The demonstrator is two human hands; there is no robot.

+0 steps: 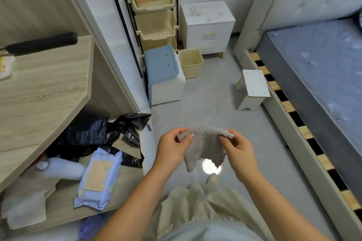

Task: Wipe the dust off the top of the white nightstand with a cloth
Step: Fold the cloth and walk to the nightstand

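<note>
I hold a grey-beige cloth point(204, 146) stretched between both hands at waist height over the floor. My left hand point(172, 147) pinches its left top corner and my right hand point(238, 149) pinches its right top corner; the rest hangs down. The white nightstand point(207, 12) stands far ahead against the back wall, between a shelf rack and the bed. Its top carries grey dust smears. It has two drawers with gold handles.
A beige waste bin point(191, 63) and a blue-topped stool point(163, 75) stand in front of the nightstand on the left. A small white step stool point(253, 85) sits by the bed frame point(293, 123) at right. Wooden shelves point(45, 88) with black bags and a wipes pack point(98, 178) fill the left.
</note>
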